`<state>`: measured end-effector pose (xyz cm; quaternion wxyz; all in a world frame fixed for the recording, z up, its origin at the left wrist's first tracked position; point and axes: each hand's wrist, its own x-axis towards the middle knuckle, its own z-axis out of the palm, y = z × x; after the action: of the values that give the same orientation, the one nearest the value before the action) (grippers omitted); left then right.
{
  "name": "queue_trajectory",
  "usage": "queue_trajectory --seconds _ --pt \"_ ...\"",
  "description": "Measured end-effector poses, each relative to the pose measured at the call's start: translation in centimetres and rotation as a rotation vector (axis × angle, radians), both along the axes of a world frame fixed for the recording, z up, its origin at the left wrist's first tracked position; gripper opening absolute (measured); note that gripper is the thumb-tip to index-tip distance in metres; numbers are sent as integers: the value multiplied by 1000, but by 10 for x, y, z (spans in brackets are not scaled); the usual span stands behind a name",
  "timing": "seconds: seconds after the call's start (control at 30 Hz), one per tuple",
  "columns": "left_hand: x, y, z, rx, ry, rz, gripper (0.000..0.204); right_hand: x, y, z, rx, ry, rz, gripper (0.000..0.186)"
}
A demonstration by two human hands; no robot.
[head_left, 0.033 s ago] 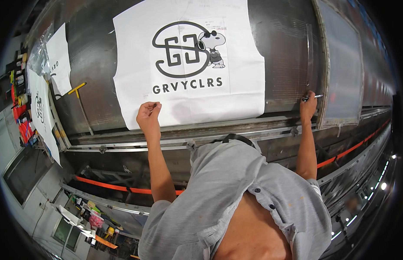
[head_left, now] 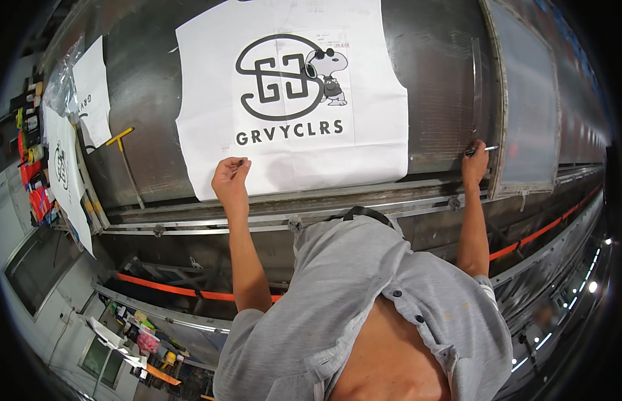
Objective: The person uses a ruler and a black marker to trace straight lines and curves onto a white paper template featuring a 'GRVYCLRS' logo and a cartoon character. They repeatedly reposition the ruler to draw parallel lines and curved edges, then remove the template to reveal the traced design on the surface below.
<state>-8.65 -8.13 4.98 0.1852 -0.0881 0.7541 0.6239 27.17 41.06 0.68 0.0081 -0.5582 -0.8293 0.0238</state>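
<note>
A large white fabric-like panel (head_left: 210, 87), cut in a garment shape, lies on the dark table (head_left: 431, 40) in front of me. On it is a black printed design (head_left: 279, 77) with a looping emblem, a cartoon dog and a row of letters. Over the panel's near left part, my left hand (head_left: 230, 177) is closed in a pinch; a small dark thing shows at its fingertips, too small to make out. To the panel's right, my right hand (head_left: 476, 164) is closed round a dark marker pen (head_left: 490, 149), whose light end points right.
A framed printing screen (head_left: 530, 107) is at the right. On the left lie a yellow-handled T-shaped tool (head_left: 126, 157), more printed white pieces (head_left: 93, 100) and clear plastic (head_left: 62, 87). Metal rails (head_left: 271, 218) run along the table's near edge.
</note>
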Motion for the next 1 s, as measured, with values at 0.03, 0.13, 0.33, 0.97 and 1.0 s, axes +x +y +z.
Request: queue_trajectory --seconds 0.03,0.13,0.33,0.97,1.0 --pt "2 0 0 4 15 -16 14 -3 -4 2 67 69 45 38" --pt "17 12 -3 37 21 -112 15 -25 -28 16 62 382 95 35" --pt "65 71 22 132 147 -413 19 -106 -151 112 -776 1071 99 27" --pt "123 103 88 317 523 -700 17 -101 -262 182 -1006 1221 199 12" --pt "123 101 88 288 581 -718 18 -100 -261 180 -990 1153 227 13"
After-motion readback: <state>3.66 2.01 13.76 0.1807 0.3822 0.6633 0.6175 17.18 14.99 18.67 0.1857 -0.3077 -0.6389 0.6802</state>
